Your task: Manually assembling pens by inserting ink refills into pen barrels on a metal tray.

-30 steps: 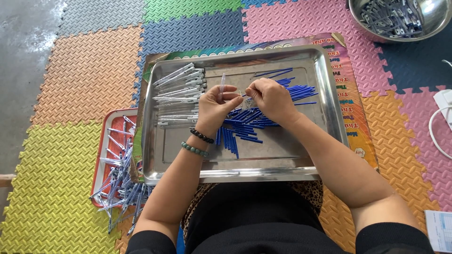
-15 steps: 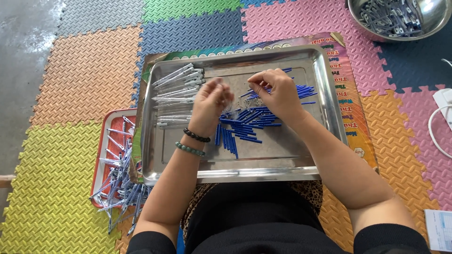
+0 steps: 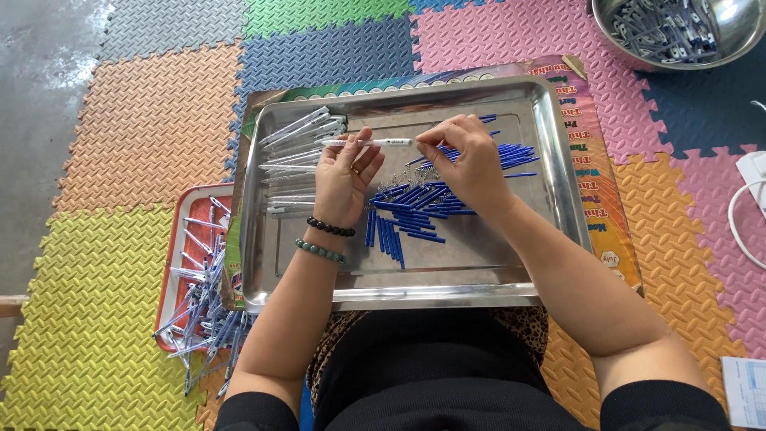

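Left hand (image 3: 341, 179): pinching one end of a clear pen barrel (image 3: 369, 143), fingers closed on it.
Right hand (image 3: 471, 164): gripping the barrel's other end.
Barrel: level over the steel tray (image 3: 558, 160), toward 12 o'clock.
Blue refills (image 3: 411, 211): heaped mid-tray.
Clear barrels (image 3: 299, 152): stacked at 10 o'clock.
Red tray (image 3: 171, 255): at 8 o'clock, holding finished pens.
Steel bowl (image 3: 678, 32): at 2 o'clock.

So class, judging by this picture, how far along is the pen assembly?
Done: a heap of finished pens fills the red tray. In hand: the left hand and right hand hold one clear pen barrel between them. Left: clear barrels and blue pieces wait on the steel tray.
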